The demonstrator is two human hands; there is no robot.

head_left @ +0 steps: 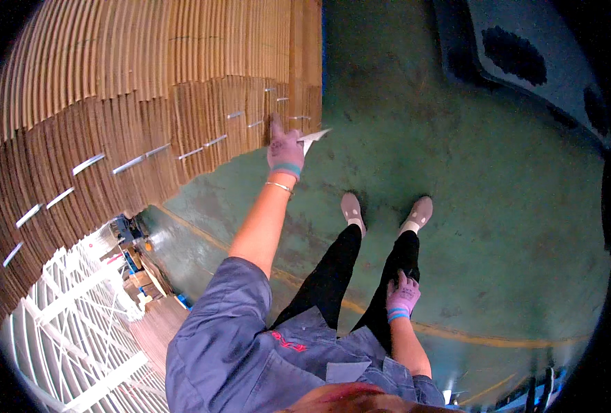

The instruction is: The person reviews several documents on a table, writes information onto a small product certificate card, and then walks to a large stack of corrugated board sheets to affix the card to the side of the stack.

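Left hand [285, 150] pinching white paper slip [314, 138] (thin, pointed)

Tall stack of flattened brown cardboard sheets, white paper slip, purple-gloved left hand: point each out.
tall stack of flattened brown cardboard sheets [202, 117], head view, sheet edges
white paper slip [314, 138], head view, its middle
purple-gloved left hand [285, 151], head view, back of glove

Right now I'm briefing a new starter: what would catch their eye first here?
A tall stack of flattened cardboard sheets fills the upper left. The gloved left hand reaches to its edge holding a white paper slip; the right hand rests on the thigh above the green floor.
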